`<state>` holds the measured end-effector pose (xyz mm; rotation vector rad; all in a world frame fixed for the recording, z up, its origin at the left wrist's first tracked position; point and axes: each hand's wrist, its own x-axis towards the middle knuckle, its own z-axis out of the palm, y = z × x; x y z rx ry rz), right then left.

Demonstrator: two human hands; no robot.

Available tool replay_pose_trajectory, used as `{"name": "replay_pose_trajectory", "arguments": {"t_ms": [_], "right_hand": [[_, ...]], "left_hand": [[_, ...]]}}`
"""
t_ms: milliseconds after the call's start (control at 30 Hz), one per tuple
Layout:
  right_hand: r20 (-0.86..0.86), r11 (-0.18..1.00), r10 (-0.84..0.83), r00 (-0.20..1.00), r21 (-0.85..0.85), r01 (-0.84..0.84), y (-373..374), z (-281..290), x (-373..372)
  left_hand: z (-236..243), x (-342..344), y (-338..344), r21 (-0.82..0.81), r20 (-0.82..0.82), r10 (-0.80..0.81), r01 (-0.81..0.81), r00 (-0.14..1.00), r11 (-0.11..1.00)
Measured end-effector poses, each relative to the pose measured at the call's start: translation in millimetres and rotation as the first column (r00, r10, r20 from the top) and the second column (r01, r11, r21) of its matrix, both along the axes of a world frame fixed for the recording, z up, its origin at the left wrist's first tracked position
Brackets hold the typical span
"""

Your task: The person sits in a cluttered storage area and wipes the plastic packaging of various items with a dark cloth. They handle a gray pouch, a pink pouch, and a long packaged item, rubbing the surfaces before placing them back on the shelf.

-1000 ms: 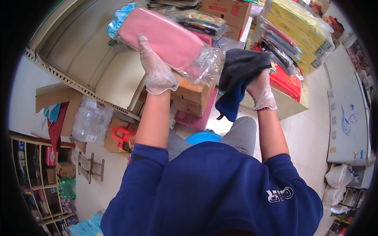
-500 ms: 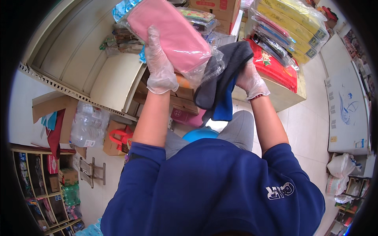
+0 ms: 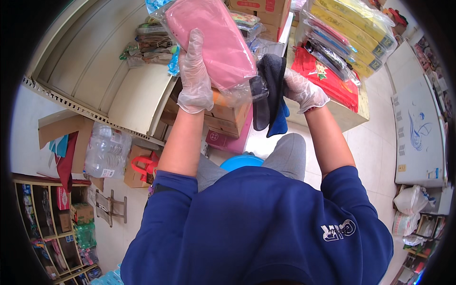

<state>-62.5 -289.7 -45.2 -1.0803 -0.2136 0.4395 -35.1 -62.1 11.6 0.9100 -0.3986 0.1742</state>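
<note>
Both of my hands wear thin clear plastic gloves. My left hand (image 3: 194,76) grips a flat pink package (image 3: 213,42) in a clear plastic bag, its thumb lying over the front and the other fingers hidden behind. In my right hand (image 3: 304,89) is a dark grey cloth (image 3: 271,90) with a blue side, hanging down in folds. The cloth is beside the package's lower right corner, where the loose end of the clear bag (image 3: 247,90) overlaps it. Fingers of the right hand are partly hidden behind the cloth.
At left stands a beige shelf (image 3: 142,95) with bagged goods (image 3: 154,45). A red printed package (image 3: 327,80) and yellow packs (image 3: 354,28) lie on a stand at right. Below are cardboard boxes (image 3: 228,114) and a blue stool (image 3: 241,162). A white freezer (image 3: 418,118) stands far right.
The grey cloth has swung more upright and narrower, and my right hand has turned and lowered slightly. The pink package has shifted slightly right, still in my left hand.
</note>
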Motion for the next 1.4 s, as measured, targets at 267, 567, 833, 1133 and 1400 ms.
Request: {"name": "replay_pose_trajectory", "arguments": {"t_ms": [267, 567, 833, 1133, 1400], "right_hand": [[0.14, 0.979, -0.018, 0.99, -0.198, 0.046, 9, 1, 5], [0.264, 0.931, 0.013, 0.965, -0.355, 0.085, 14, 16, -3], [0.267, 0.838, 0.066, 0.961, -0.537, 0.092, 0, 10, -14], [-0.014, 0.913, -0.406, 0.914, 0.04, 0.407, -10, -36, -23], [-0.213, 0.897, -0.316, 0.925, 0.252, 0.364, 24, -26, -28]], "left_hand": [[-8, 5, 1, -0.008, -0.043, 0.014, -0.014, 0.999, 1.0], [-27, 17, 7, -0.091, -0.145, 0.051, -0.064, 0.988, 0.994], [-30, 40, 45, -0.112, -0.252, 0.259, -0.294, 0.932, 0.949], [-32, 40, 48, -0.176, -0.135, 0.221, -0.243, 0.966, 0.954], [-35, 29, 13, -0.121, -0.067, 0.158, -0.165, 0.985, 0.979]]}}
